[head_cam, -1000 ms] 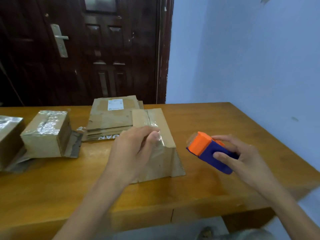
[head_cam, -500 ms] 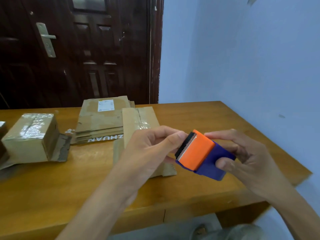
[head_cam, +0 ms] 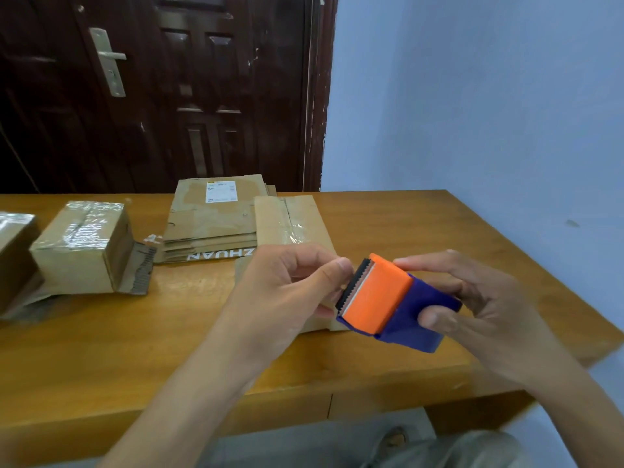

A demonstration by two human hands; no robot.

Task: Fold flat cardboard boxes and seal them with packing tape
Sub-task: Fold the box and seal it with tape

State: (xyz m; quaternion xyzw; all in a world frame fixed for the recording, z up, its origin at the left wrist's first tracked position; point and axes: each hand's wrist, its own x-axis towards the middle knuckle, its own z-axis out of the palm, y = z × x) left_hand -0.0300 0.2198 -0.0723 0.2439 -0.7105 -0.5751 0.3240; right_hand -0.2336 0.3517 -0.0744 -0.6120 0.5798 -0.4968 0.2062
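Note:
My right hand (head_cam: 472,298) grips a blue and orange tape dispenser (head_cam: 388,302) above the table's near edge, its toothed blade facing left. My left hand (head_cam: 290,292) pinches at that blade edge with thumb and forefinger; whether tape is between them I cannot tell. Behind both hands stands a folded cardboard box (head_cam: 290,221) with clear tape across its top seam, its lower part hidden by my hands.
A stack of flat cardboard boxes (head_cam: 212,221) lies behind the folded one. A taped box (head_cam: 81,248) and part of another (head_cam: 13,244) stand at the left. All rest on a wooden table (head_cam: 405,231) against a blue wall, with a dark door behind.
My left hand left the folded box and came to the dispenser's blade. My right hand brought the dispenser left and turned it, blade toward the left hand.

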